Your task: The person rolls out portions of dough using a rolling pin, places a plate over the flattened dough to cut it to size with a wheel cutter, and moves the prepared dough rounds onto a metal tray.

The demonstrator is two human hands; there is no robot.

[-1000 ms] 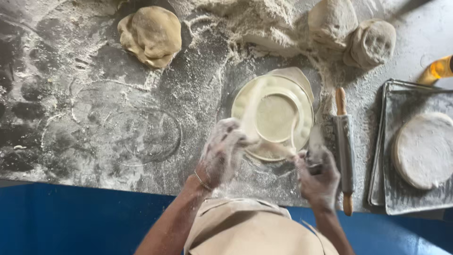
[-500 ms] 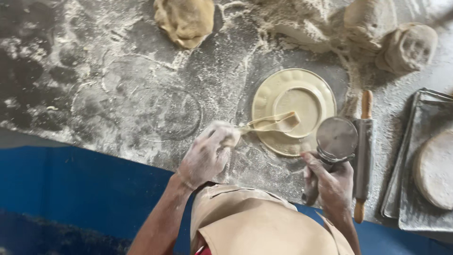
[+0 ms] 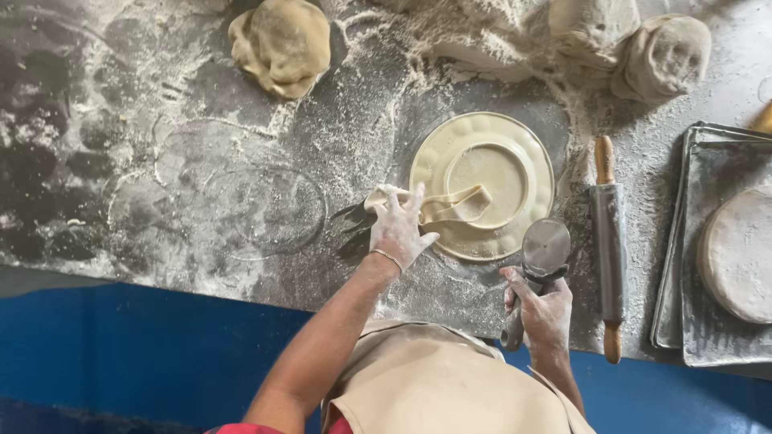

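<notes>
A dark worktop (image 3: 161, 161) dusted with flour fills the view, with a blue front edge below it. The left hand (image 3: 398, 229) reaches forward from a bare, floured forearm, fingers spread and lying on a strip of dough (image 3: 450, 205) that loops from the hand onto an upturned cream plate (image 3: 515, 141); the hand pinches the strip's near end just off the plate's left rim. The right hand (image 3: 543, 309) is drawn back near the body, closed round the dark handle of a wheel cutter (image 3: 545, 245), whose round blade stands tilted just beside the plate's lower right rim. A rolling pin (image 3: 609, 245) lies lengthwise right of the cutter, between it and a stack of metal trays (image 3: 700, 321); a round of flat dough (image 3: 740, 253) rests on the top tray. Far from the hands, a dough lump (image 3: 281, 44) sits at upper left, and two more floured lumps (image 3: 663, 56) at upper right beside a flour heap (image 3: 482, 40). A tan apron (image 3: 450, 386) covers the person's front at the bottom edge.
</notes>
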